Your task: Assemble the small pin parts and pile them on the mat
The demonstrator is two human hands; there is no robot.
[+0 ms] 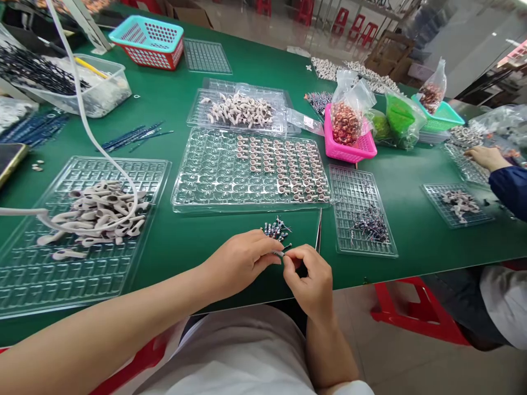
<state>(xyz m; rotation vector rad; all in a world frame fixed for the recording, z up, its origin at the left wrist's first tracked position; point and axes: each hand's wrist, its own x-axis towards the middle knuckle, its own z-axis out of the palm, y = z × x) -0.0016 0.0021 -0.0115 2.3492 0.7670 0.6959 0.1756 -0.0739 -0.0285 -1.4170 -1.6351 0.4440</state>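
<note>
Above the near edge of the green table, my left hand (pixel 251 255) pinches a small pale earbud shell (pixel 279 253). The fingertips of my right hand (pixel 310 277) are closed at the shell's right end; what lies between them is too small to make out. Just beyond my fingers is a little heap of small dark electronic parts with fine wires (pixel 276 228). Tweezers (pixel 318 230) lie to the right of that heap. Farther back, a clear plastic tray (pixel 214 175) carries rows of earbud shells in its right half.
A clear tray (pixel 99 280) at left bears piled shells, with a white cable (pixel 84 109) across it. Another tray (pixel 354 192) at right has dark parts. Behind stand a pink basket (pixel 348 151) and a blue-and-red basket (pixel 150 55). A co-worker's hand (pixel 489 158) is at far right.
</note>
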